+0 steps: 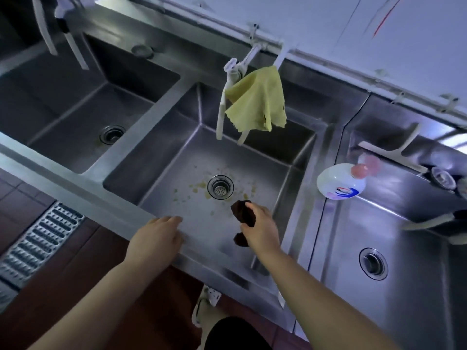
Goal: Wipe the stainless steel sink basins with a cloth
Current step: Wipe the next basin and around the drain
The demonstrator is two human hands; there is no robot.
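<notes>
At the far left of the frame a floor drain grate [38,238] is seen, and above it the left basin [75,102] with its own drain, no soiling being visible there. Lower centre-left, the left hand [161,236] is laid on the front rim of the middle basin [174,157], its fingers loosely extended and nothing held, so that the body is steadied. In the middle basin, yellowish residue [199,186] is scattered around the strainer [220,186]. A yellow cloth [257,102] is draped over the white tap [227,97] above it. Just right of the strainer, the dark cloth [243,214] is pinched in the grip of the right hand [260,228], bunched and apparently held just above the basin floor, though contact cannot be judged from this angle. For the step to be done well, the cloth should be spread flat under the palm, pressed firmly, and drawn in overlapping strokes from the walls toward the strainer, so that the residue is gathered rather than smeared. Further right, a white bottle [341,183] is stood on the ledge beside the right basin [404,236], which is left to be wiped afterwards.
</notes>
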